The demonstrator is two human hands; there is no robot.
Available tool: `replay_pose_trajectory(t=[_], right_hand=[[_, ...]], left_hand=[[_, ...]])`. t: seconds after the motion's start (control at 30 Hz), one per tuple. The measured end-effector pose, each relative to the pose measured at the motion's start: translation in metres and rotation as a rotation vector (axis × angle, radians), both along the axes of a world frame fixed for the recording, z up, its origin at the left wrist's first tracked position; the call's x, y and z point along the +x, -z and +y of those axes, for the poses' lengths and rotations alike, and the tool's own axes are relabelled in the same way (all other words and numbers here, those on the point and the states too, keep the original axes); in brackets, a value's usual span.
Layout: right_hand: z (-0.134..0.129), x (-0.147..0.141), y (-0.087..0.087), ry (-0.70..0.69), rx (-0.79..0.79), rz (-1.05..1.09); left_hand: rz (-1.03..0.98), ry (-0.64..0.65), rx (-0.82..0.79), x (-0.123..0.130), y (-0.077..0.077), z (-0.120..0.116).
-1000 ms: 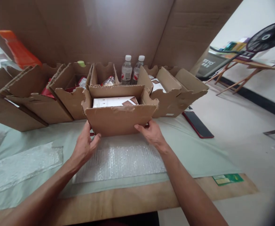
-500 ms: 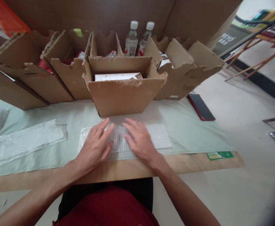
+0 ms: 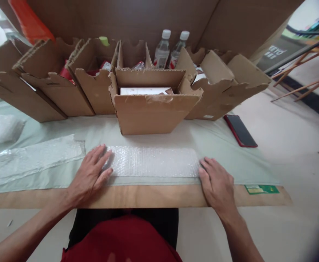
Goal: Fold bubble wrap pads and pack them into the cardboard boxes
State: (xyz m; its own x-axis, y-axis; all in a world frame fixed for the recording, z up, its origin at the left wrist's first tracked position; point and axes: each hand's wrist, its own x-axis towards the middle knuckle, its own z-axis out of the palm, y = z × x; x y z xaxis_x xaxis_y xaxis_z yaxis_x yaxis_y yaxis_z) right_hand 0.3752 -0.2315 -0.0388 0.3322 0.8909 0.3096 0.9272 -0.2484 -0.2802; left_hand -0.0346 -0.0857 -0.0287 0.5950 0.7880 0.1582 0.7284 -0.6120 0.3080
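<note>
A flat strip of bubble wrap [image 3: 154, 162] lies lengthwise on the pale green cloth, close to the front edge of the table. On its left end rests my left hand [image 3: 92, 173], palm down with the fingers stretched and slightly apart. My right hand [image 3: 216, 182] touches the strip's right end, its fingers lightly bent and the thumb apart. Neither hand grips anything. More bubble wrap sheets [image 3: 39, 158] lie to the left, and a thicker bundle of bubble wrap [image 3: 2, 128] sits behind them.
A cardboard bin [image 3: 151, 116] holding white boxes stands just beyond the strip. Several more cardboard bins [image 3: 55, 94] form a row behind, with two clear bottles [image 3: 162, 51] among them. A phone [image 3: 241, 131] lies at right, near a green label [image 3: 261, 189].
My hands have moved apart from the middle of the bubble wrap out to its two ends. The strip's whole surface now shows. The view has shifted slightly.
</note>
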Motion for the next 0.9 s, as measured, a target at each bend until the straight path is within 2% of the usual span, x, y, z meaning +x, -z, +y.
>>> replay_pose_trajectory(t=[0.1,0.2,0.3,0.4,0.53,0.6,0.67,0.77,0.9], right_hand=[[0.018,-0.003,-0.011,-0.045,0.049,0.018],[0.050,-0.009,-0.012,-0.095,-0.002,0.046],[0.073,-0.009,-0.007,-0.105,-0.051,0.100],[0.071,-0.009,-0.011,-0.129,-0.043,0.200],[0.031,-0.027,-0.032,-0.084,-0.042,0.428],[-0.001,-0.049,-0.041,-0.032,-0.048,0.578],[-0.035,-0.080,-0.042,0.012,-0.049,0.785],[-0.081,-0.130,-0.033,0.145,-0.031,1.184],[-0.118,-0.173,-0.013,0.249,0.010,1.415]], left_hand=[[0.001,-0.193,0.026,0.001,-0.013,-0.002],[0.120,-0.306,-0.015,0.000,-0.024,-0.004],[0.163,-0.353,-0.047,0.002,-0.027,-0.004],[0.117,-0.317,-0.069,0.009,-0.023,-0.003],[0.040,-0.319,-0.128,0.015,-0.026,0.005],[0.018,-0.345,-0.148,0.016,-0.034,0.014],[-0.007,-0.322,-0.094,0.019,-0.042,0.027],[-0.023,-0.161,0.056,0.038,-0.048,0.049],[0.039,0.114,0.076,0.087,-0.043,0.069]])
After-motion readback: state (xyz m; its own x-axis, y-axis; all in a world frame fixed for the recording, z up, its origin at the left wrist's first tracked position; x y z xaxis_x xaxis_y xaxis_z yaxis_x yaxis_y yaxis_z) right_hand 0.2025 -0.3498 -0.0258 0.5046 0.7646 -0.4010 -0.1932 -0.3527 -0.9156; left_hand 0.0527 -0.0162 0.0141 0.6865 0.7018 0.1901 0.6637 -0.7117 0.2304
